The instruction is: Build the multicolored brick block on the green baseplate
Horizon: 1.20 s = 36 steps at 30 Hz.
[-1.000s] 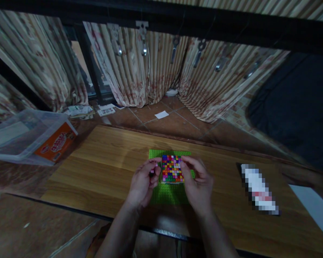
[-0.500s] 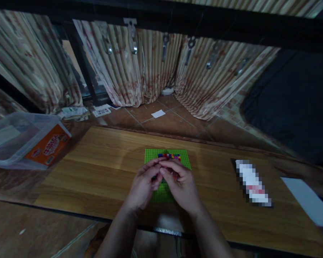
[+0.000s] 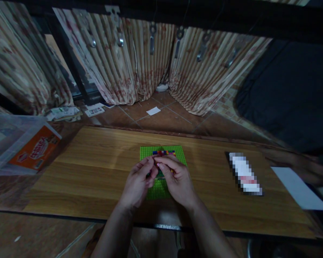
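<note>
A green studded baseplate [image 3: 157, 192] lies on the wooden table. Small multicoloured building bricks [image 3: 164, 153] sit in rows on its far part, partly covered by my hands. Over the plate, my left hand [image 3: 138, 181] is closed, its thumb and fingers pinched close to the other hand; bits of coloured brick show beneath the fingers. My right hand [image 3: 177, 179] is closed too, with thumb and forefinger pinched at a tiny pinkish piece. The fingertips of both hands meet, and what the left one holds is hidden.
A clear plastic box [image 3: 5, 143] with an orange label stands at the left. On the table's right lies a pixelated phone-shaped object [image 3: 244, 175], beside a white sheet [image 3: 298, 188]. Striped curtains [image 3: 145, 71] hang behind, and papers [image 3: 94, 110] lie on the tiled floor.
The view has shifted slightly, so the scene sits further left. My fingertips have parted a little over the plate, and a small pinkish piece shows between them.
</note>
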{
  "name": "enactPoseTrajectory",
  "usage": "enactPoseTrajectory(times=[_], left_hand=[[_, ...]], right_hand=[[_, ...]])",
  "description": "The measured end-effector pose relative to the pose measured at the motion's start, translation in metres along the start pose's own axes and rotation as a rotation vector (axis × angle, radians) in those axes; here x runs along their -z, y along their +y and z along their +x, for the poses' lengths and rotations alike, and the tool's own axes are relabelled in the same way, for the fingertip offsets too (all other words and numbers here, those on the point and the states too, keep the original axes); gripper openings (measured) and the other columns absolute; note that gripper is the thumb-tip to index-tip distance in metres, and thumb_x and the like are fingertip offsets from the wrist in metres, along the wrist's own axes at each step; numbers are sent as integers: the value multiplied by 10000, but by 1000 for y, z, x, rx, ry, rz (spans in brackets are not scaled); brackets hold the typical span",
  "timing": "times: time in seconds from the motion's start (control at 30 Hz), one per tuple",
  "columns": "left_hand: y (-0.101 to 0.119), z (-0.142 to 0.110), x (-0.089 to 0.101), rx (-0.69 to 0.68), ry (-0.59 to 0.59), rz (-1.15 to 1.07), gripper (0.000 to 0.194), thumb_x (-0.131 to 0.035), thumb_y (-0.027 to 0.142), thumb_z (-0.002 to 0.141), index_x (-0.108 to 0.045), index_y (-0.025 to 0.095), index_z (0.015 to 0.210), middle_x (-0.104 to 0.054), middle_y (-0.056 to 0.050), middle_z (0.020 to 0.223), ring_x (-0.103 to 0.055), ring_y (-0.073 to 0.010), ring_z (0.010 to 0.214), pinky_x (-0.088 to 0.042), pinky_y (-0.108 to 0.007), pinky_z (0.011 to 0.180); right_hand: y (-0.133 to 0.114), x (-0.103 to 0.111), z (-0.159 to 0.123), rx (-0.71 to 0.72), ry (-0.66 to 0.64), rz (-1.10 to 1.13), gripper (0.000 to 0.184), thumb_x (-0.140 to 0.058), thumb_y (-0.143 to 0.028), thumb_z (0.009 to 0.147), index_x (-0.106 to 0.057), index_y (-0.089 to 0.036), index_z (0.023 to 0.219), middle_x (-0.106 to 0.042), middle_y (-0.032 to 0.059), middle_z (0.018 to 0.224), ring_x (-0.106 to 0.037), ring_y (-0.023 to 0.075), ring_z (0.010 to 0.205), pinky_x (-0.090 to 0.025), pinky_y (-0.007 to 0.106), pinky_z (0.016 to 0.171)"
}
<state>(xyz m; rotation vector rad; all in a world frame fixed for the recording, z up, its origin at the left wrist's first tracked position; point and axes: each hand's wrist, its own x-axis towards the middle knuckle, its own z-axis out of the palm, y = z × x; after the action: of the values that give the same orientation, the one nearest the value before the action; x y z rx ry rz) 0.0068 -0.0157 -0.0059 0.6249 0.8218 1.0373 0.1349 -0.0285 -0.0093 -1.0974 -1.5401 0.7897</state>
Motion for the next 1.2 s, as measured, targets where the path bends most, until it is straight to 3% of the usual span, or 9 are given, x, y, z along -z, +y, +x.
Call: enactPoseTrajectory(times=[0.17,0.3,0.43,0.57,0.83,1.0,1.2], left_hand=[[1,3,3,-30,154,8,327,-689,444,745,-614,133,810,-392,77,501,-231,-8,369,-120,-149,360],[1,5,8,-17,204,-23,340,-693,437,743,-635,115,831,-402,72,517,-233,-1,365,-129,-142,354],[5,5,8,73,244,-154,335,-555,413,853,-640,90,868,-444,43,547,-260,-11,371,-159,-137,342],[9,5,8,149,272,-304,313,-417,293,914,-633,67,899,-530,-21,617,-394,-41,428,-248,-133,353],[11,6,7,157,277,-390,276,-438,192,852,-667,68,942,-670,-111,772,-618,-128,614,-511,-214,550],[14,4,4,157,291,-391,271,-455,180,829,-674,69,942,-704,-142,878,-668,-160,713,-553,-253,664],[14,4,4,146,303,-407,259,-460,157,819,-673,74,943,-706,-141,892,-665,-156,721,-556,-256,656]], right_hand=[[-1,1,1,7,22,-64,248,-487,-194,928,-695,-281,1031,-668,19,953,-618,153,918,-477,302,842],[0,0,1,-3,82,-75,205,-513,-202,917,-691,-257,1003,-647,20,928,-610,148,878,-472,280,779],[4,0,-1,-48,145,-45,159,-537,-214,906,-679,-247,970,-646,11,916,-607,144,851,-466,270,752],[7,2,-2,-101,215,-26,121,-566,-244,890,-675,-245,942,-665,4,903,-612,144,827,-469,263,739],[8,6,-3,-153,258,-42,114,-600,-275,865,-684,-236,931,-690,6,898,-624,146,817,-479,267,748],[11,6,-3,-189,287,-31,142,-606,-306,854,-683,-223,938,-705,19,897,-640,162,813,-494,288,743],[12,7,-3,-199,299,-63,161,-605,-328,849,-684,-214,932,-711,33,905,-647,178,826,-501,307,754]])
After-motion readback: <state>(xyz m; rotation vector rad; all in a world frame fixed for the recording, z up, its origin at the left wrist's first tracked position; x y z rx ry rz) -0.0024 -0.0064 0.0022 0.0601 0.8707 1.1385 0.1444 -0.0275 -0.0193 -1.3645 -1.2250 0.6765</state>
